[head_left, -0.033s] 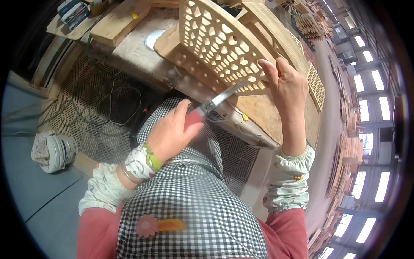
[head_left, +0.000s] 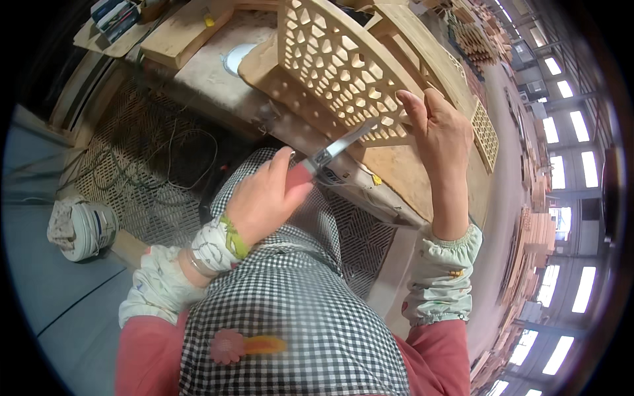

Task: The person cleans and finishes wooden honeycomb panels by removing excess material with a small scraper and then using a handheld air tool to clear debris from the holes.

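Note:
A pale wooden panel (head_left: 330, 63) pierced with many polygonal holes stands tilted on the workbench. My right hand (head_left: 441, 129) is closed on the panel's right end, thumb toward me and the other fingers largely hidden. My left hand (head_left: 264, 195) is closed around a slim metal-bladed knife (head_left: 325, 156). Its handle is mostly hidden in the palm, and its blade points up and right to the panel's lower edge. Whether the tip touches the wood I cannot tell. Under the panel lies a brown board (head_left: 403, 175).
The workbench (head_left: 218, 82) carries a round white piece (head_left: 239, 59) and a wooden block (head_left: 185, 36). Behind the panel stands a wooden frame (head_left: 413, 43) with another pierced piece (head_left: 485, 135). Cables (head_left: 173, 155) lie on the floor mat, near a white bucket (head_left: 92, 231).
The view has shifted very slightly. Both hands keep their holds, and the knife blade stays at the panel's lower edge.

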{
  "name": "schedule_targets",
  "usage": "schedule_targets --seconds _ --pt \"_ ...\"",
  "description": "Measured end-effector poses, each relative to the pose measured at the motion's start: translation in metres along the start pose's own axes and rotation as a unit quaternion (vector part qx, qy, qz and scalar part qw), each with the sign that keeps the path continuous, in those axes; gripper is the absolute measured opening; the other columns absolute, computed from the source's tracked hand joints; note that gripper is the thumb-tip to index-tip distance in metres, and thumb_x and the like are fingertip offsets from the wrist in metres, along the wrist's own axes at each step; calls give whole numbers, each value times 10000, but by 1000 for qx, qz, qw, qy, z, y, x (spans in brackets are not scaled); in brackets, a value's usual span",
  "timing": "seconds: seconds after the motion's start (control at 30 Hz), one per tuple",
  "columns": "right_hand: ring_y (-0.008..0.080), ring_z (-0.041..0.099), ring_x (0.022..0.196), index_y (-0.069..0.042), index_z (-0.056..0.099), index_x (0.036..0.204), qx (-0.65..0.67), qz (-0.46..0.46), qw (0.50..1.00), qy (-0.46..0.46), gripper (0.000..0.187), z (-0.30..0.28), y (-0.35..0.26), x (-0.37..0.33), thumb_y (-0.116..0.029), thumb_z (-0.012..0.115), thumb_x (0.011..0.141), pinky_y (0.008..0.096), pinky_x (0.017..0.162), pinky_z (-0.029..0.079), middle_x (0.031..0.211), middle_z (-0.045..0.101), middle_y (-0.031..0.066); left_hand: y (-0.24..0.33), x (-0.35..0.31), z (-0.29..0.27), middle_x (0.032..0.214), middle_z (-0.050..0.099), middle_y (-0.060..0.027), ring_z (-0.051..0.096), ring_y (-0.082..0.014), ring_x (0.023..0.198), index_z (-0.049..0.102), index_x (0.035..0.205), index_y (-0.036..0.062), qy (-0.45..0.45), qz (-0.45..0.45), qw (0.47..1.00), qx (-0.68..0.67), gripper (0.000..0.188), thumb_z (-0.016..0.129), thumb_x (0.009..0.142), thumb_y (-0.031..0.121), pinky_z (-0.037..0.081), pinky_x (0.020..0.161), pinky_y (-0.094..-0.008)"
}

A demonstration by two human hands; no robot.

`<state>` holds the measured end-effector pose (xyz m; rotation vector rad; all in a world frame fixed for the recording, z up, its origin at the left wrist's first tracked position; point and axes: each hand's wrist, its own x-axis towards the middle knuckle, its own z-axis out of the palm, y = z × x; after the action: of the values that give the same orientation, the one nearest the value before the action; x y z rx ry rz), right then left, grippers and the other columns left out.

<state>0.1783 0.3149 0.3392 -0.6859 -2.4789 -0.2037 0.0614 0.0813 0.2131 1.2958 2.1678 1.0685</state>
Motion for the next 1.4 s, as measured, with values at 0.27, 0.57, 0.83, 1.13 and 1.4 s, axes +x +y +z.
schedule_targets --seconds 0.27,0.57,0.83,1.13,1.4 --pt "298 608 533 -69 547 654 -8 36 999 -25 603 -1 -11 4 -596 603 941 389 516 460 577 618 86 11 1 -12 912 645 -187 686 -383 731 459 1361 11 42 26 991 125 627 700 897 356 573 624 -455" --pt "341 620 578 -63 562 663 -12 43 999 -31 639 -1 -10 7 -636 562 945 427 546 472 584 615 115 22 19 -14 877 652 -162 690 -359 687 452 1297 34 40 68 976 204 518 663 934 338 573 590 -451" --pt "349 618 574 -56 565 651 18 58 998 -30 659 4 -5 6 -649 559 940 429 545 478 571 606 125 38 35 0 804 673 -165 709 -337 673 452 1254 31 5 44 971 236 485 649 944 347 583 576 -426" --pt "344 602 578 -63 553 649 30 46 998 -32 656 4 -3 4 -649 553 943 428 549 459 575 593 122 42 48 5 763 669 -153 700 -326 629 466 1222 43 45 43 963 262 477 673 924 353 572 534 -415" --pt "344 588 569 -57 564 660 45 59 996 -40 656 8 4 6 -646 553 946 430 560 458 575 585 130 37 40 8 741 662 -158 700 -318 600 469 1224 33 38 62 964 257 483 675 925 352 563 500 -386"
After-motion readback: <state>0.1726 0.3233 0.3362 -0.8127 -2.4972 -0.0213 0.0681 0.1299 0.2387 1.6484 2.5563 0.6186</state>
